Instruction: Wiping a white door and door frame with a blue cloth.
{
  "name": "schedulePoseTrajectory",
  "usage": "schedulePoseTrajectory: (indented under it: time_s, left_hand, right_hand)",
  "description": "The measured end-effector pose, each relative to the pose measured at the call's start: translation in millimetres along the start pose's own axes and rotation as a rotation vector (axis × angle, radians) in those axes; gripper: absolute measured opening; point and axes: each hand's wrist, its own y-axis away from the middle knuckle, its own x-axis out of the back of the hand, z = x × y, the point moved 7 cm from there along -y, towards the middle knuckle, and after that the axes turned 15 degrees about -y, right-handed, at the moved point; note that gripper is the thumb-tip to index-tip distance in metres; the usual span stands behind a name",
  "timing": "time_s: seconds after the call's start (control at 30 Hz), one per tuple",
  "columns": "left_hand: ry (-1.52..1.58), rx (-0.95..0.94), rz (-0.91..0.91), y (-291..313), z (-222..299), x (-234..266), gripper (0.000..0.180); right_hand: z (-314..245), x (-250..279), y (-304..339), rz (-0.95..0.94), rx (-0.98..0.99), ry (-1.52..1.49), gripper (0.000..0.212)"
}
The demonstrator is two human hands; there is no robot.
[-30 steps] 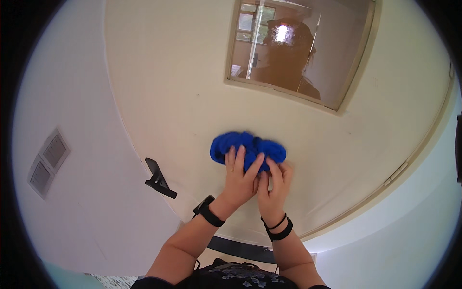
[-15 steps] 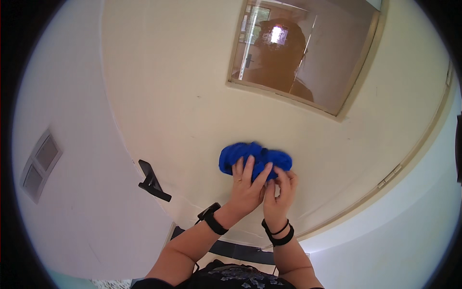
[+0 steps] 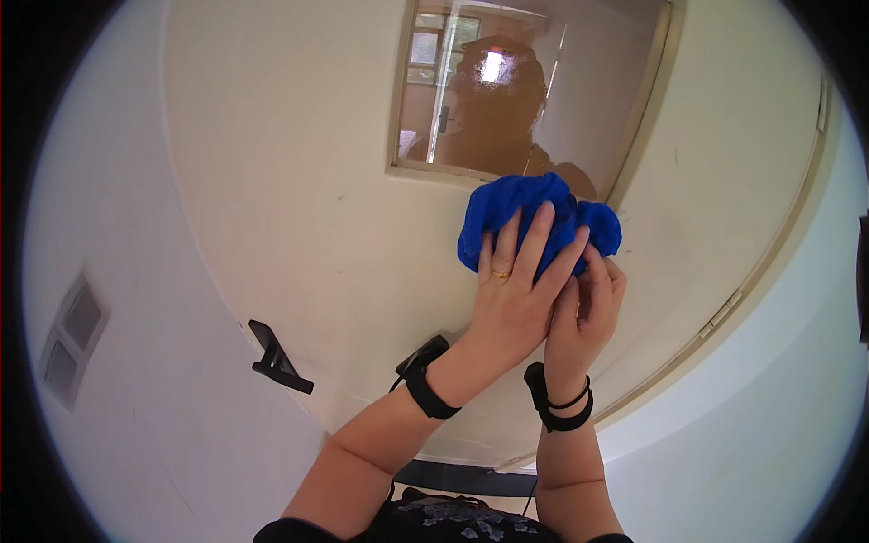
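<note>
A crumpled blue cloth [image 3: 493, 204] lies pressed to a cream door [image 3: 299, 235], just under the lower edge of its window pane [image 3: 597, 72]. My left hand [image 3: 518, 299] holds the cloth against the door, its stretched fingers spread over the folds. Close beside it on the right, my right hand [image 3: 590, 308] grips the cloth's lower right part with bent fingers. Its fingertips are partly hidden by the cloth and my left hand. Both wrists wear black bands, and a dark box-shaped device sits at the left one.
A black lever handle [image 3: 281, 362] sticks out near the door's left edge. On the left wall is a grey double switch plate [image 3: 76, 342]. A hinge [image 3: 721, 314] shows along the door's right edge, beside a white wall [image 3: 751, 416]. The glass reflects a person's outline.
Both hands have moved the cloth up and to the right across the door, nearer the window's lower frame. The view has shifted slightly.
</note>
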Motion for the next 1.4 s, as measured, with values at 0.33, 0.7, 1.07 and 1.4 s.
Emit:
schedulePoseTrajectory:
  time_s: [0.33,0.7,1.07,1.4]
  left_hand:
    - [-0.054,-0.1,-0.234,72,5,-14,0.049]
    - [0.003,-0.132,-0.369,130,9,-19,0.053]
    - [0.223,-0.171,-0.209,22,22,-10,0.051]
    - [0.212,-0.158,-0.086,1,30,-11,0.047]
  right_hand:
    - [33,17,64,0.071,-0.094,0.013,0.032]
    - [53,33,109,0.126,-0.214,0.109,0.027]
    - [19,50,18,0.168,-0.102,0.087,0.032]
    - [2,42,-6,0.126,-0.077,0.118,0.035]
